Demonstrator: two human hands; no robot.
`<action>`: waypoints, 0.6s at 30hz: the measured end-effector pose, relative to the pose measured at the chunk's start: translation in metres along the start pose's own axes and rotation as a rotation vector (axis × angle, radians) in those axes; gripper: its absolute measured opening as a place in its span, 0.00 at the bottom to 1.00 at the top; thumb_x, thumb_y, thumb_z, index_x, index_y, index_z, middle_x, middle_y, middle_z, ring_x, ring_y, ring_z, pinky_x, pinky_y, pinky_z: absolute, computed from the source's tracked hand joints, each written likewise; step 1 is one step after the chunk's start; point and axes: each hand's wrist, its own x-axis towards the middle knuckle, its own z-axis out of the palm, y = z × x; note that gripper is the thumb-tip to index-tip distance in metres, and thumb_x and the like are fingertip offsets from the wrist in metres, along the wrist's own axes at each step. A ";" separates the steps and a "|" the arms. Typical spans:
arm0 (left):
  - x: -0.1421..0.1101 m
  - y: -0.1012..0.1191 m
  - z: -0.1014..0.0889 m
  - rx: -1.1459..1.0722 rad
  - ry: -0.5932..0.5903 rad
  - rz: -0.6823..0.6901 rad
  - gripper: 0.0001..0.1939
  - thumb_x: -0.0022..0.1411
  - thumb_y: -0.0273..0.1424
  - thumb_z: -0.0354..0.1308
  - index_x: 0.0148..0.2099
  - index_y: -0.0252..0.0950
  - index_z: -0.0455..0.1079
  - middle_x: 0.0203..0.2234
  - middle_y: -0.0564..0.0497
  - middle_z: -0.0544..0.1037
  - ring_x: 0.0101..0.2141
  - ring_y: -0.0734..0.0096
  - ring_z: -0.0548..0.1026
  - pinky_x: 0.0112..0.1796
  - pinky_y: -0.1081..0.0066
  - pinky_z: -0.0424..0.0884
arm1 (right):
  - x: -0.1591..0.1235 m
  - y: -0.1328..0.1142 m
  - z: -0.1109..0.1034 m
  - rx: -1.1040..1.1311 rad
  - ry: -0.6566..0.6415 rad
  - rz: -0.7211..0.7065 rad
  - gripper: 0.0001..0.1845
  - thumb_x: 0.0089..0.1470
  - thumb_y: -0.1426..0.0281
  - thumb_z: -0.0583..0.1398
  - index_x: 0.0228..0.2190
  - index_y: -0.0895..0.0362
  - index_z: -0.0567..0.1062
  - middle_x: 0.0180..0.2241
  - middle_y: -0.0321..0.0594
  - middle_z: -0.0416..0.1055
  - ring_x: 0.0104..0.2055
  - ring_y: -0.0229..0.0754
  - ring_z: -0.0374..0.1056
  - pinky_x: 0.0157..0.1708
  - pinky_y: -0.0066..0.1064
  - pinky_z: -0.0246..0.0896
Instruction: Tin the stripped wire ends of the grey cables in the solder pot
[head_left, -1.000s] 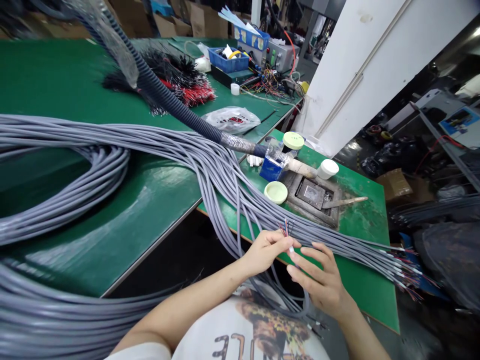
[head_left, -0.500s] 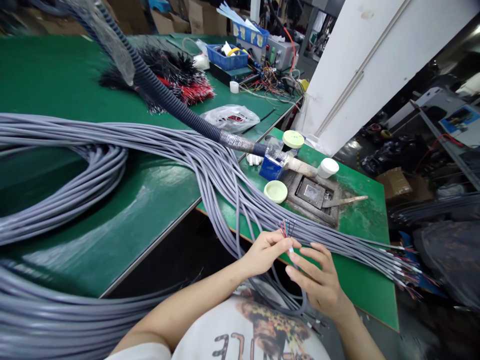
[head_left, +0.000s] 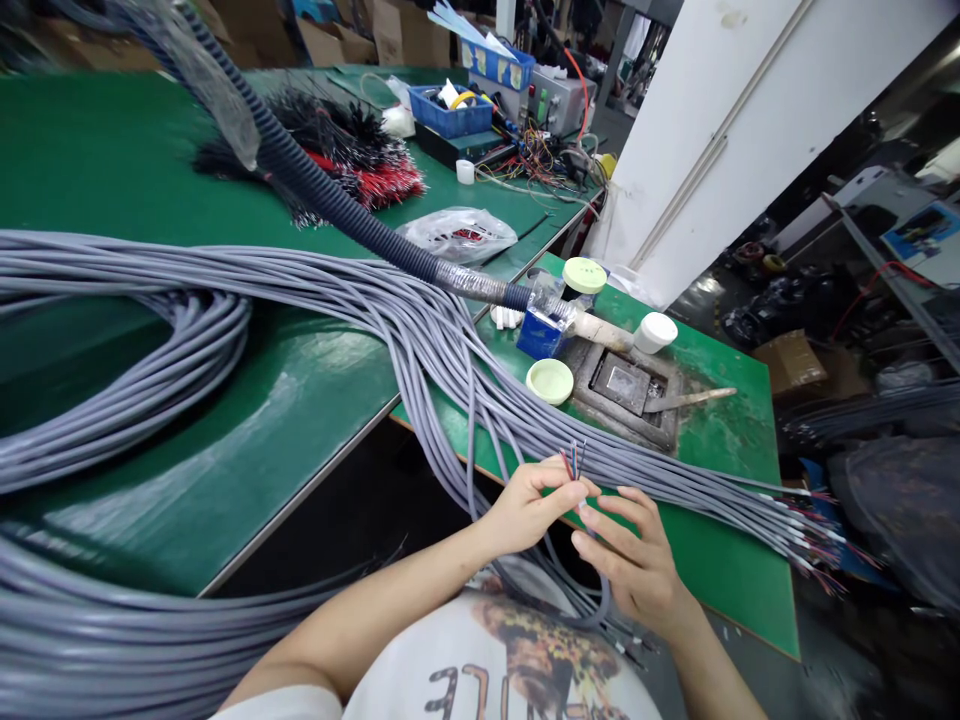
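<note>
My left hand [head_left: 529,508] pinches the stripped end of one grey cable, and its thin coloured wires [head_left: 573,460] stick up above my fingers. My right hand [head_left: 631,560] sits just to the right with fingers loosely spread, fingertips touching the same cable end. The cable loops down below my hands. A thick bundle of grey cables [head_left: 420,330] runs across the green table [head_left: 247,430] and past my hands, its stripped coloured ends [head_left: 814,540] fanned out at the right.
A black corrugated hose [head_left: 330,205] slants down to a blue block [head_left: 541,333] beside a grimy metal pot [head_left: 626,385] with a flat tool. Pale green lids, a white cup [head_left: 655,332], a plastic bag and red-black wire bunches lie behind. A white pillar [head_left: 720,120] stands right.
Hardly anything moved: my hands stay together on the cable end, and the coloured wires have been gathered a little closer and more upright.
</note>
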 end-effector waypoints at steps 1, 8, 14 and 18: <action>0.000 0.000 0.000 0.013 0.001 0.003 0.15 0.63 0.38 0.55 0.35 0.34 0.78 0.31 0.45 0.79 0.34 0.68 0.73 0.38 0.69 0.67 | -0.001 0.000 0.001 0.004 0.007 0.005 0.25 0.55 0.79 0.53 0.52 0.49 0.70 0.50 0.38 0.73 0.56 0.46 0.62 0.56 0.51 0.55; 0.000 0.002 0.002 0.050 0.007 0.031 0.14 0.63 0.38 0.55 0.35 0.35 0.79 0.30 0.46 0.80 0.32 0.68 0.73 0.37 0.69 0.67 | -0.002 -0.002 0.002 0.036 0.043 0.032 0.25 0.55 0.79 0.53 0.52 0.47 0.69 0.48 0.37 0.74 0.55 0.46 0.64 0.55 0.51 0.58; -0.001 0.003 0.003 0.089 0.048 0.076 0.13 0.63 0.36 0.55 0.32 0.35 0.78 0.30 0.47 0.80 0.32 0.69 0.72 0.37 0.68 0.67 | -0.006 -0.004 0.003 0.030 0.036 0.031 0.28 0.53 0.80 0.54 0.53 0.47 0.68 0.49 0.37 0.73 0.55 0.47 0.63 0.55 0.52 0.57; -0.001 0.003 0.003 0.304 0.045 0.250 0.14 0.64 0.33 0.54 0.29 0.36 0.75 0.25 0.48 0.79 0.28 0.71 0.69 0.35 0.66 0.64 | -0.006 -0.008 0.002 0.002 0.027 0.023 0.28 0.51 0.81 0.54 0.53 0.50 0.69 0.50 0.38 0.72 0.56 0.49 0.61 0.54 0.52 0.57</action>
